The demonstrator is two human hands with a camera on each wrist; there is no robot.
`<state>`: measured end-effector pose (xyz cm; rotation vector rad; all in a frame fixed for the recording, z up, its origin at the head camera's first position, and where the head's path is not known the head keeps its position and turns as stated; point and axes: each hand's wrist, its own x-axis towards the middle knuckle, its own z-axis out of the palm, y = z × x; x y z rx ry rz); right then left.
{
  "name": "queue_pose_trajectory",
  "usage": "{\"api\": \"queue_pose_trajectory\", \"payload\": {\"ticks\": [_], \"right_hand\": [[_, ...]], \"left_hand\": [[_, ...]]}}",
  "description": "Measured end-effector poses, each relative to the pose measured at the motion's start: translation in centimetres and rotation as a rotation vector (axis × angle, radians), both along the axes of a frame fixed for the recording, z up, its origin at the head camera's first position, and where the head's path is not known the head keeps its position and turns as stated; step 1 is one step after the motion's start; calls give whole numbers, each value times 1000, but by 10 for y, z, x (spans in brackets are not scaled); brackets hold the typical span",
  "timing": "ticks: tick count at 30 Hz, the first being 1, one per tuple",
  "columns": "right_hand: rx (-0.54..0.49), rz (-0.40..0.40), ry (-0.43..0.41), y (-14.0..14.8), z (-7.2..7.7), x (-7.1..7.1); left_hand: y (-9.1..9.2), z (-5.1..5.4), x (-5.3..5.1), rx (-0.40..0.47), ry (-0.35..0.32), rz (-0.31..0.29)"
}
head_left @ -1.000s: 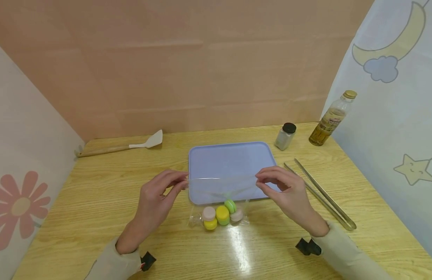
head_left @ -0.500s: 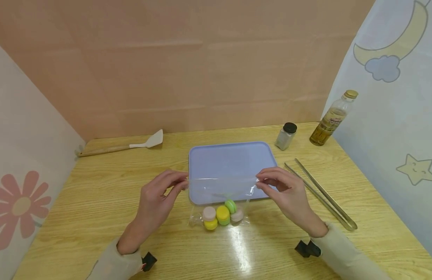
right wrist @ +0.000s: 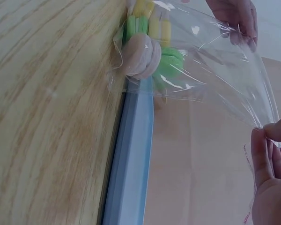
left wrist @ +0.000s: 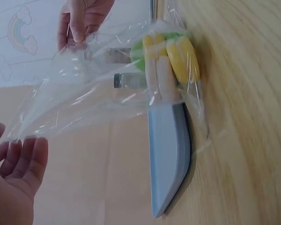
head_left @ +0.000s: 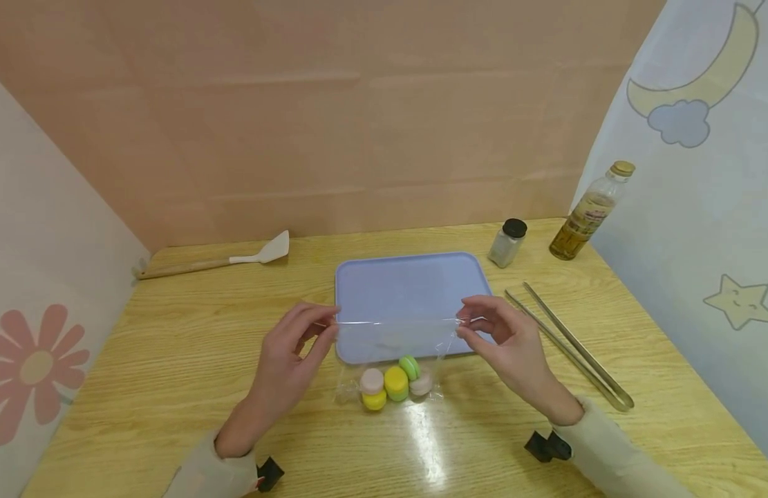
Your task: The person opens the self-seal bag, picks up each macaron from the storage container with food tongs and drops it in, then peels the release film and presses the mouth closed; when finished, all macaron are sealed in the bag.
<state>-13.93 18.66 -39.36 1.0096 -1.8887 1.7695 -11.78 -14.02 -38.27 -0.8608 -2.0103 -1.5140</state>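
Observation:
A clear plastic bag [left wrist: 70, 101] stands upright on the table with several macarons at its bottom. Among them are a pink one [head_left: 371, 380], a yellow one [head_left: 396, 380] and a green one [head_left: 409, 367]. My left hand [head_left: 292, 356] holds one top corner of the bag between thumb and fingers. At the opposite corner, my right hand [head_left: 508, 344] pinches the bag's edge, thumb against fingertips. Between the two hands the top edge is stretched nearly straight. Beside the right hand hangs a clear strip with red print [right wrist: 247, 187], in the right wrist view.
Just behind the bag lies a blue tray [head_left: 408, 277]. Metal tongs [head_left: 583, 360] lie to the right. Farther back stand a black-capped jar [head_left: 507, 243] and a bottle of amber liquid [head_left: 585, 218]. A spatula [head_left: 216, 264] with a wooden handle lies at back left.
My left hand has shifted slightly right and its grip at the corner looks looser. The right fingers have spread a little. The bag's top edge sits slightly lower; the macarons stay put.

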Motion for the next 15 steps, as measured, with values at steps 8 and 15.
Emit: {"api": "queue_pose_trajectory", "payload": {"ticks": [8,15], "right_hand": [[42,-24,-51,2,-1,2],[127,-36,-105,2,2,3]], "left_hand": [[8,-3,4,4,-221,13],[7,-2,2,-51,-239,60]]}}
